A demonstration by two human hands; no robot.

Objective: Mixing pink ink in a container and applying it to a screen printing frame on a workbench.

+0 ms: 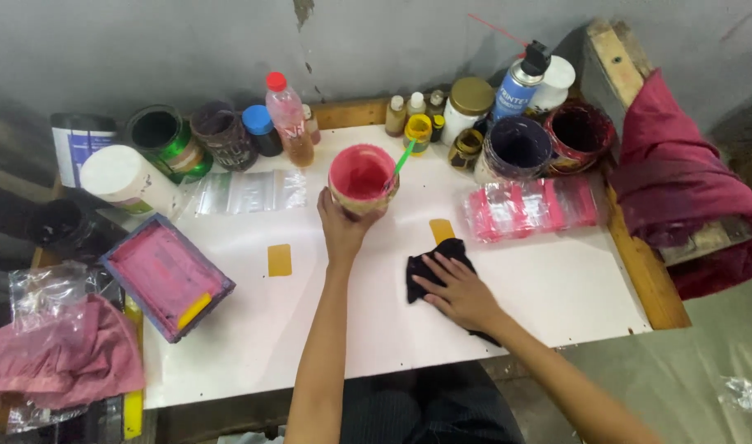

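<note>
- Holding a round tub of pink paint (pixel 361 178), the left hand (pixel 341 227) wraps it from the near side, its grip curled shut on the paint-crusted wall; a green stick (pixel 403 158) leans out over the tub's right rim.
- Just right of the tub and nearer the person, the right hand (pixel 460 292) lies flat on a crumpled black cloth (pixel 436 265), its grip spread with fingers pressing the soft fabric to the bench (pixel 269 329).
- The bench is a smooth white board with a raw wooden edge on its right; two small mustard rectangles (pixel 279 260) lie on it, one left of the tub, one just beside the cloth.
- Behind the tub along the grey wall stand jars, bottles, a blue spray can (pixel 517 85) and two dark, stained buckets (pixel 520 146).
- Right of the tub lies a crinkled clear packet of pink pieces (pixel 530 207); left of it a flat clear bag (pixel 246 191).
- Far left of the tub, a purple-framed screen (pixel 166 275) with pink mesh and a yellow scraper overhangs the bench edge, near a rumpled pink rag (pixel 68 355).
- Open white surface lies between the tub and the near bench edge, either side of the forearms.
</note>
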